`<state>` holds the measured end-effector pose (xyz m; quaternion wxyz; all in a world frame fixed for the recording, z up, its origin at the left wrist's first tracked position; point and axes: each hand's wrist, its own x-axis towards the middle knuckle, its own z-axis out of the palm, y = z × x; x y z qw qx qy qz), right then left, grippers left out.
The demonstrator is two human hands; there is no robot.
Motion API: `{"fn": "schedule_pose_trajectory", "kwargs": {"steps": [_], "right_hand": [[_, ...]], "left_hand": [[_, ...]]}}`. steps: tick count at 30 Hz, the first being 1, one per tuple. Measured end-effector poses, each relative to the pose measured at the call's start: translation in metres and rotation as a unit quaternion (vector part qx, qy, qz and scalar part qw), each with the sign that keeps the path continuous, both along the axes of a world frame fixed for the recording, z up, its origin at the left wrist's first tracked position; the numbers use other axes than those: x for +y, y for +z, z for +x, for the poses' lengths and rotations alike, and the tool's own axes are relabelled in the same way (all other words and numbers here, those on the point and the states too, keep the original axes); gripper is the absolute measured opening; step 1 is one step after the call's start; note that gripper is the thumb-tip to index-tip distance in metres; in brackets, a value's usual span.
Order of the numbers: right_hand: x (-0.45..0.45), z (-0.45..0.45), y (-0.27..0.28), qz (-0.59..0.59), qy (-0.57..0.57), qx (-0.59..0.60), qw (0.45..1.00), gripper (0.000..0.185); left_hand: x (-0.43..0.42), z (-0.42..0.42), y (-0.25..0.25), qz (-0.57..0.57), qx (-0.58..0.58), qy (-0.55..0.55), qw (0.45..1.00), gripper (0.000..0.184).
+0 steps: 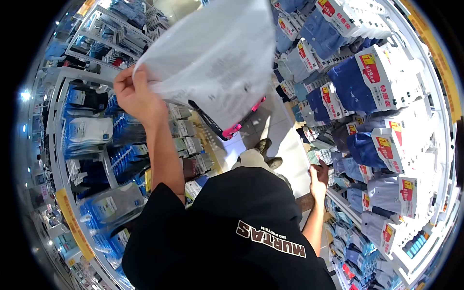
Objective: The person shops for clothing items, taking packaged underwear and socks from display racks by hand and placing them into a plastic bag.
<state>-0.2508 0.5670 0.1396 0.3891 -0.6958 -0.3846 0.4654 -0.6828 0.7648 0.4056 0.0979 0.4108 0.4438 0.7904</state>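
My left hand (140, 96) is raised at the left, its fingers closed on the edge of a white, translucent plastic bag (212, 53). The bag spreads up and to the right with faint grey print on it. Behind the bag's lower edge shows a black and pink frame (232, 130); most of it is hidden, so I cannot tell what it is. Low at the right, my right hand (319, 178) hangs beside the racks with loosely curled fingers apart and nothing visible in them. It is nearest to packs of folded clothing (357, 166).
Racks of blue-packed goods (89, 130) line the left side. Along the right, hooks carry packed garments with red and yellow price cards (369, 67). Between them runs a tiled aisle floor (285, 130), where my shoes (268, 154) stand.
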Motion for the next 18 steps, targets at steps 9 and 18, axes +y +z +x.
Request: {"fn": "schedule_pose_trajectory", "kwargs": {"steps": [9,18], "right_hand": [[0.030,-0.018,-0.014,0.013,0.121,-0.009,0.993,0.056],[0.050,-0.041,0.008,0.031,0.204,-0.034,0.978,0.054]], "left_hand": [[0.015,-0.030,-0.178,-0.276,0.139,0.107,0.945,0.016],[-0.035,-0.042,-0.394,-0.650,0.166,-0.040,0.741,0.019]]}}
